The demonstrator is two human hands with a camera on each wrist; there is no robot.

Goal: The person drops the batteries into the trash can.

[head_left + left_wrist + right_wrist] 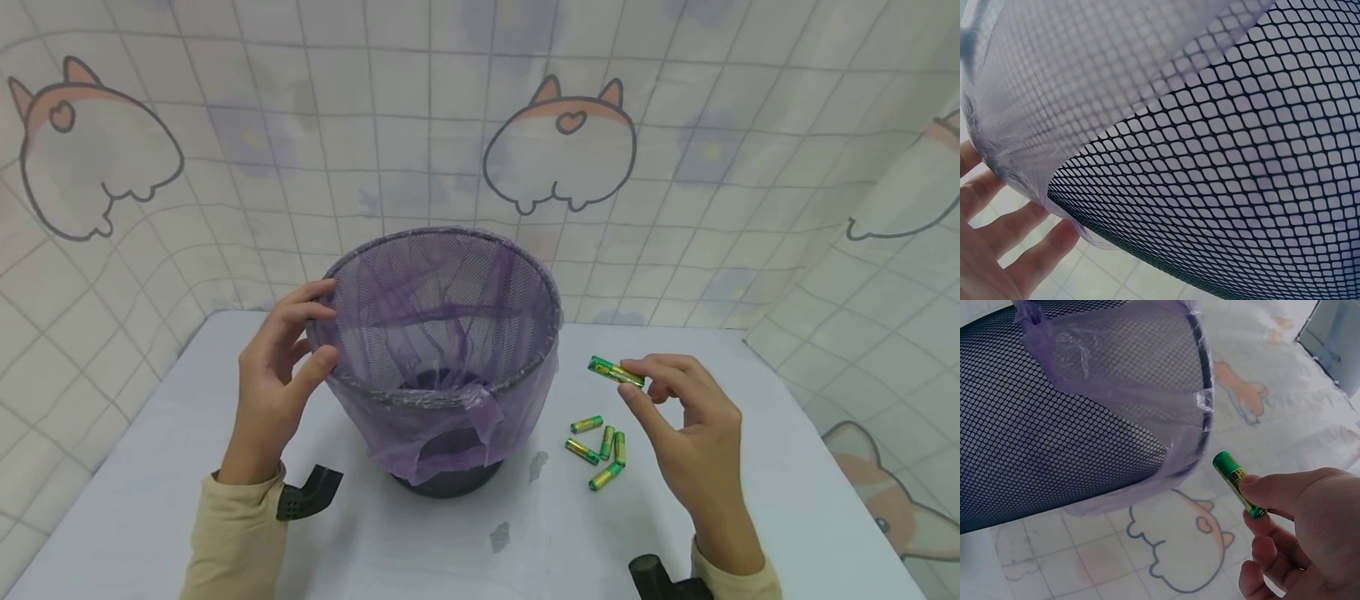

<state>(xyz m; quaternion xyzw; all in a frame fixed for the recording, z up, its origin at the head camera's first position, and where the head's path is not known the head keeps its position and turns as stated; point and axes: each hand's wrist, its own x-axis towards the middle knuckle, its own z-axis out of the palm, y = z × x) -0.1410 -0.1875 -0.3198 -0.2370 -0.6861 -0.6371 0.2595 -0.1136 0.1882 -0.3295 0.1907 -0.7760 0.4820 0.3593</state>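
Note:
A black mesh wastebasket (pixel 446 467) lined with a purple plastic bag (pixel 480 417) stands on the white table. My left hand (pixel 273 375) holds its left rim, fingers and thumb spread along the edge; in the left wrist view the fingertips touch the bagged rim. To the right of the basket, my right hand (pixel 690 425) pinches a green and yellow battery (pixel 606 367) between thumb and fingers, above the table. The right wrist view shows this battery (pixel 1232 475) apart from the basket's rim. Below it on the table lie several loose batteries (pixel 582 451) of the same kind.
The white table (pixel 360 550) bears two grey patches (pixel 500 537) in front of the basket. A tiled-pattern curtain (pixel 420 117) with cartoon animals surrounds the table at the back and sides. Black devices (pixel 309 493) are strapped to both wrists.

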